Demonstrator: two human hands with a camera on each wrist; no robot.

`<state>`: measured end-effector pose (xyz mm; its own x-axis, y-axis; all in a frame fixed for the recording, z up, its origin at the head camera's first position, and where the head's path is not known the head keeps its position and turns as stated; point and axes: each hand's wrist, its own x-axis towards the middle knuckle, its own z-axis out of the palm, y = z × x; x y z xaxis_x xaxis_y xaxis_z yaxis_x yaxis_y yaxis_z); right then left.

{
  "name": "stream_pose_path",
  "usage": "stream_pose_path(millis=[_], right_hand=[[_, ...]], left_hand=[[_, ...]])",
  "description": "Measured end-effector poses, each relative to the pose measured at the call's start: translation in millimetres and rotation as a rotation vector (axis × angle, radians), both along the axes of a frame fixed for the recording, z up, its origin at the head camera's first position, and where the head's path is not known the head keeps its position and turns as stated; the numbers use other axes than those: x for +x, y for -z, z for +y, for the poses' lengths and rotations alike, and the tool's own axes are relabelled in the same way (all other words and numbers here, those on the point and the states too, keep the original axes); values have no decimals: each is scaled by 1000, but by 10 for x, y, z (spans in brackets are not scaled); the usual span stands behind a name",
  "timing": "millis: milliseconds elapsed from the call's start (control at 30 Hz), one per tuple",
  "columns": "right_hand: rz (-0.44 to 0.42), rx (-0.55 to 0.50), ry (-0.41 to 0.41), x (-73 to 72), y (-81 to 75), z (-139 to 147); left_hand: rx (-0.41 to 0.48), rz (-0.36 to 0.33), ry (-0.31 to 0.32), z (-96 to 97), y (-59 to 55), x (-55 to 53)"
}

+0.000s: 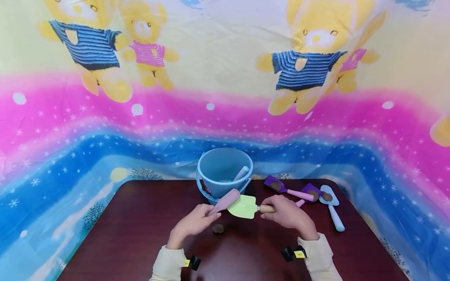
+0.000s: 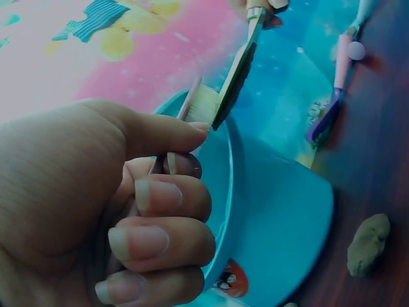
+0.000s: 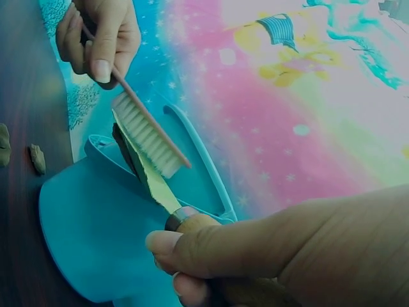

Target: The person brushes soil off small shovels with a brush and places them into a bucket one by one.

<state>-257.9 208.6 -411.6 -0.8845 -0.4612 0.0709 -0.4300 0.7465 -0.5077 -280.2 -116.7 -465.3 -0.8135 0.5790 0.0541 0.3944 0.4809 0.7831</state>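
My left hand (image 1: 193,223) grips a pink brush (image 1: 229,198) by its handle. In my right hand (image 1: 286,212) is the wooden handle of a trowel with a light green blade (image 1: 245,207). The right wrist view shows the brush's pale bristles (image 3: 146,131) against the blade's face. A dark layer (image 2: 235,86) covers the blade's other side. Both tools are held up in front of a blue bucket (image 1: 216,188), over its near rim in the wrist views. Below them, a brown clump (image 1: 218,229) lies on the table.
A light blue handle (image 1: 241,173) leans inside the bucket. On the right lie two purple trowels with pink handles (image 1: 300,194) and a light blue trowel (image 1: 336,219), brown clumps on their blades. A printed cloth (image 1: 211,117) hangs behind the dark table (image 1: 140,234).
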Motion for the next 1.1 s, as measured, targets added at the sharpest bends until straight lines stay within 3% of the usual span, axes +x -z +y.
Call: stream_pose_path(millis=[200,433,667,900,1100], right_hand=[[1,-22,-5,3,16,-39],[15,-32,-2,-6,51,-95],[28,-16,2,-20,74,-154],[73,13,-6,-38,96,-185],[58,19,-6,-40,89,-137]], left_hand=[[37,-5,18,50,-21,28],[19,14,16,156,-25,74],[64,-18,46,271,-17,106],[21,-4,13,293,15,104],[3,20,17,282,28,84]])
